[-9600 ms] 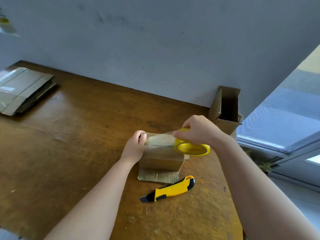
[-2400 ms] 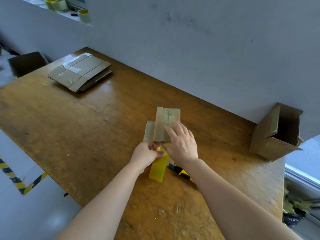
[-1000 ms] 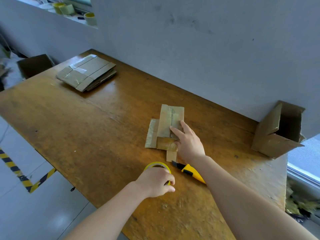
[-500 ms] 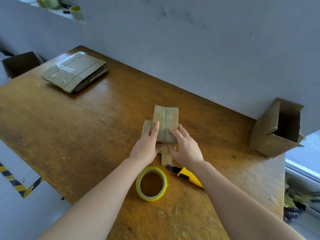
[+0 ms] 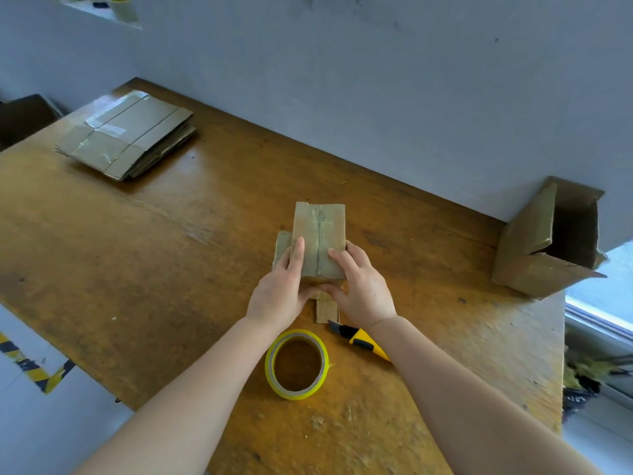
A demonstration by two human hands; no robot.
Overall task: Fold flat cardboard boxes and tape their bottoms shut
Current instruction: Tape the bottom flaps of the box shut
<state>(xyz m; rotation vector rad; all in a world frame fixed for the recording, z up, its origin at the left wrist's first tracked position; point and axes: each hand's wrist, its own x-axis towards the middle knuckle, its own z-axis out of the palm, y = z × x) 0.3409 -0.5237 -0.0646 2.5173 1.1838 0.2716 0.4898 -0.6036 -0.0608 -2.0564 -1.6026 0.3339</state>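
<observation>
Mid-frame, my left hand (image 5: 281,293) and right hand (image 5: 359,289) press flat-fingered on the box (image 5: 320,231), flanking its near end; it runs lengthwise up-frame.

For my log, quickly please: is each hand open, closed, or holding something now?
Left hand: open, fingers flat, pressing the small box.
Right hand: open, fingers flat, pressing the same box.
</observation>
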